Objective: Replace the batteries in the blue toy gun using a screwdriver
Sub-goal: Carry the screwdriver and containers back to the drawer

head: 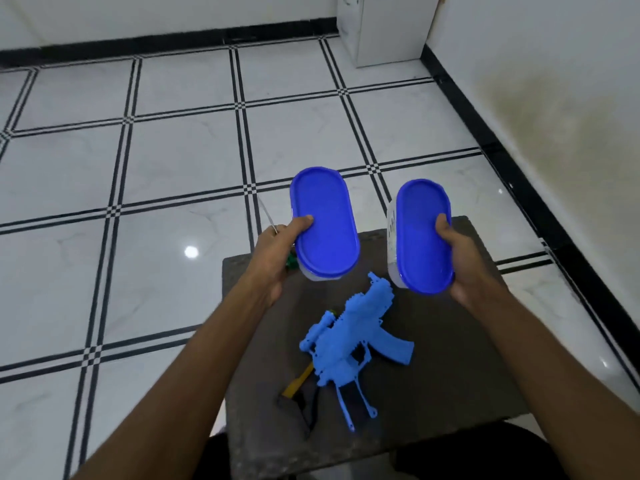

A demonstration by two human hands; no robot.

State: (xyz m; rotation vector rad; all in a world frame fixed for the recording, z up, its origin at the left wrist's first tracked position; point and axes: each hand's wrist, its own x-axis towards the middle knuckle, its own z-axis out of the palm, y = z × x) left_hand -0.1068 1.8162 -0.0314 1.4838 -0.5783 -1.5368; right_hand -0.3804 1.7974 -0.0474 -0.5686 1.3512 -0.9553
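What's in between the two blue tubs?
Nothing: the head view shows only bare floor and mat between the left tub and right tub.

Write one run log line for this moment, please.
left hand: holds tub | right hand: holds second tub | gun: on mat, untouched

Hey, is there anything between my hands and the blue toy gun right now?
Yes. Each hand grips a blue-lidded container: the left hand holds one, the right hand the other. Both are held above the dark slab where the blue toy gun lies. Nothing covers the gun itself.
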